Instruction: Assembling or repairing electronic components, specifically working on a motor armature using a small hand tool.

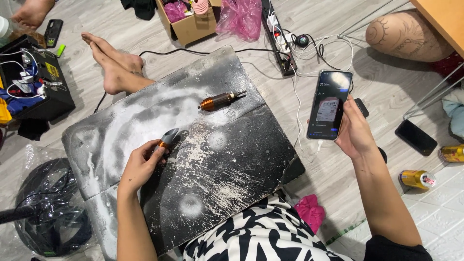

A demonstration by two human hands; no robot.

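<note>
My left hand (143, 163) grips a small part with an orange copper winding and a grey curved metal piece (167, 137), resting it on the dark, white-dusted board (227, 164). A motor armature (220, 100) with copper winding and a shaft lies alone farther up the board. To the right of the board, my right hand (355, 133) holds up a smartphone (329, 105) with its screen lit and a cable hanging from it.
Bare feet of another person (113, 65) rest at the board's far left corner. A power strip (280, 36), cardboard box (188, 24), pink bag (241, 17), black toolbox (34, 82), a second phone (415, 137) and two yellow cans (416, 179) lie around.
</note>
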